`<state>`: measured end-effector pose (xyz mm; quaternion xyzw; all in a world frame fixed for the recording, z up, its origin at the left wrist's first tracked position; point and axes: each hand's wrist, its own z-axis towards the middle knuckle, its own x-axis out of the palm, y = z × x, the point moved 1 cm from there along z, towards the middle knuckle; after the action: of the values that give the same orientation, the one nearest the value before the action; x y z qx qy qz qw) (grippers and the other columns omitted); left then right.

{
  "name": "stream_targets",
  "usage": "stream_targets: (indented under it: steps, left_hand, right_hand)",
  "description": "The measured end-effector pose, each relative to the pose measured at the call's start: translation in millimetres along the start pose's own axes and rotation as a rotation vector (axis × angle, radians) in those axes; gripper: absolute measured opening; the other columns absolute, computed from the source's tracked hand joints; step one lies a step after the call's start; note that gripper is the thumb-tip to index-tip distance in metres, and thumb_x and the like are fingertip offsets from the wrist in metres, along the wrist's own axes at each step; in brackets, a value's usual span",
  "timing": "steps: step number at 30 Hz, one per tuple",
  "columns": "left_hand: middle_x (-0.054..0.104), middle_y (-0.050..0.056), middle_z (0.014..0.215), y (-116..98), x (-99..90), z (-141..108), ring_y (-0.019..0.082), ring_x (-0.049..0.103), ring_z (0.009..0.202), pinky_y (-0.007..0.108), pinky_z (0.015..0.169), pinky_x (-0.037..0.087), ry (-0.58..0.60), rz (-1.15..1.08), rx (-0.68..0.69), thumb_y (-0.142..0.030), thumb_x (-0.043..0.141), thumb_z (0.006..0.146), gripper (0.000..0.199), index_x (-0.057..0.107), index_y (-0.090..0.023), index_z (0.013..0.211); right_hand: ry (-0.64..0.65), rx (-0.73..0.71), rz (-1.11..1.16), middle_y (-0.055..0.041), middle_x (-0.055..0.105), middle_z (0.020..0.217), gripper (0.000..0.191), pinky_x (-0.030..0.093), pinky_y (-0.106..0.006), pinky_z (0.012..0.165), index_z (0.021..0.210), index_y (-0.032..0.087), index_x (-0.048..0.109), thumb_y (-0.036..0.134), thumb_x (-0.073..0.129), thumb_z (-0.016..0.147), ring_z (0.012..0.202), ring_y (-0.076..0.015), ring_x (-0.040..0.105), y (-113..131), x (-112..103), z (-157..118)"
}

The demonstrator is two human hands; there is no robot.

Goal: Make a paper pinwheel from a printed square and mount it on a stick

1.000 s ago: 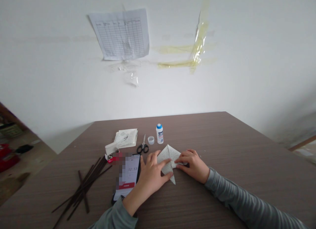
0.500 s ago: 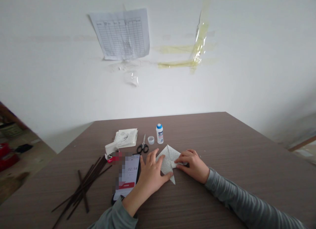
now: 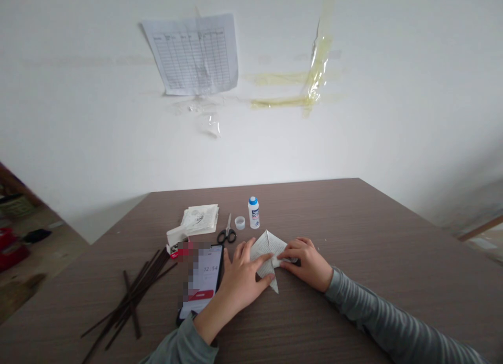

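Note:
A folded sheet of printed paper (image 3: 268, 243) lies on the table between my hands, with a crease running down from its top corner. My left hand (image 3: 242, 275) is spread, thumb and index finger resting on the paper's left part. At the right, my right hand (image 3: 308, 263) pinches a folded edge of the paper between thumb and fingers. Just left of my left hand lies a phone (image 3: 202, 285) showing a timer. Behind the paper stands a white bottle with a blue cap (image 3: 254, 214).
Scissors (image 3: 227, 234) and a small clear cup (image 3: 239, 223) lie left of the bottle. Further left are a stack of papers (image 3: 200, 218), a small open box (image 3: 176, 239) and several dark thin sticks (image 3: 129, 298). A printed sheet (image 3: 196, 55) is taped to the wall.
My left index finger has stretched right across the paper toward its middle fold. My right hand stays pinched on the paper's edge, and the other things lie as before.

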<state>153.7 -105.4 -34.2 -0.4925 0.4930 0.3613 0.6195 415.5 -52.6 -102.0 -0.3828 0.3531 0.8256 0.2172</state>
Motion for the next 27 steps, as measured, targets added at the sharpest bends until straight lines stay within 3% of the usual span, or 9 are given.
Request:
stream_targets:
  steps: [6, 12, 17, 27]
  left_hand:
    - [0.061, 0.009, 0.204, -0.3, 0.2, 1.2, 0.061, 0.053, 0.188, 0.097, 0.153, 0.037, 0.010, 0.004, -0.025, -0.052, 0.104, 0.105, 0.064, 0.091, -0.053, 0.167]
    - [0.064, 0.008, 0.201, 5.3, 9.2, 2.6, 0.060, 0.055, 0.187, 0.095, 0.155, 0.036, -0.019, -0.035, -0.019, -0.051, 0.105, 0.103, 0.073, 0.087, -0.053, 0.174]
    - [0.064, 0.006, 0.202, 5.5, 7.8, 2.5, 0.061, 0.053, 0.188, 0.097, 0.157, 0.031, 0.006, -0.054, 0.042, -0.049, 0.101, 0.106, 0.058, 0.093, -0.056, 0.164]
    - [0.069, 0.002, 0.197, 6.1, 9.3, 1.6, 0.059, 0.056, 0.186, 0.091, 0.158, 0.034, -0.054, -0.035, 0.049, -0.049, 0.102, 0.103, 0.054, 0.097, -0.057, 0.157]
  right_hand:
    - [-0.019, -0.008, -0.025, -0.0080, 0.097, 0.104, 0.013, 0.077, -0.058, 0.115, 0.113, 0.046, 0.106, 0.035, 0.099, 0.109, 0.100, -0.0372, 0.095, 3.1, -3.3, 1.2]
    - [0.007, 0.001, -0.012, -0.0076, 0.097, 0.105, 0.013, 0.074, -0.058, 0.122, 0.115, 0.041, 0.105, 0.037, 0.093, 0.113, 0.101, -0.0348, 0.095, 2.0, -2.0, 1.7]
    - [-0.014, -0.004, -0.031, -0.0072, 0.097, 0.102, 0.009, 0.076, -0.057, 0.120, 0.114, 0.044, 0.105, 0.038, 0.100, 0.109, 0.100, -0.0365, 0.096, 0.4, -0.8, 1.1]
    - [0.008, 0.008, -0.006, -0.0072, 0.097, 0.105, 0.013, 0.074, -0.063, 0.123, 0.116, 0.043, 0.106, 0.033, 0.099, 0.109, 0.103, -0.0376, 0.096, 2.1, -2.9, 1.6]
